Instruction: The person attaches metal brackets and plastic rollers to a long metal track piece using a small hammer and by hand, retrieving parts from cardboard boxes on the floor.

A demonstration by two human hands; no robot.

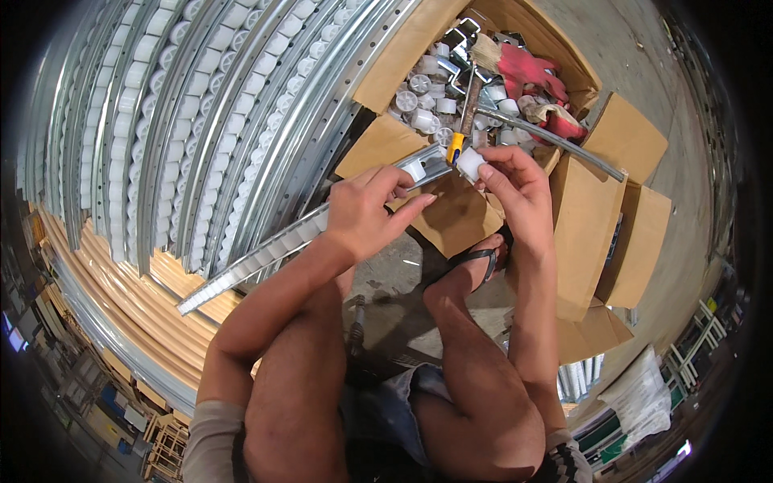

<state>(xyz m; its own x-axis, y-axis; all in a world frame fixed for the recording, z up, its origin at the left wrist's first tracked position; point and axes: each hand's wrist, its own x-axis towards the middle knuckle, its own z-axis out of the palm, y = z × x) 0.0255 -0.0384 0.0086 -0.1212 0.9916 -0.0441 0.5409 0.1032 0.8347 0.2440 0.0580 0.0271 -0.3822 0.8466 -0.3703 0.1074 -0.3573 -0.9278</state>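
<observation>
A metal roller rail (278, 243) lined with white rollers lies slantwise before me. My left hand (369, 208) rests over its upper part, thumb stretched away from the bent fingers. Just past those fingers a white roller (415, 170) sits in the channel, near the rail's far end. My right hand (519, 189) pinches another white roller (471, 163) between thumb and fingers, right beside that end. Close to this roller is a yellow-ended tool (456, 148) with a rusty brown shaft, lying across the box; its kind I cannot tell.
An open cardboard box (385, 76) ahead holds loose white rollers (425, 121), metal brackets and red-and-cream work gloves (527, 72). A metal tube (555, 138) spans it. Filled roller rails (209, 105) stack at left on tan lengths (121, 286). Another open carton (581, 241) stands right.
</observation>
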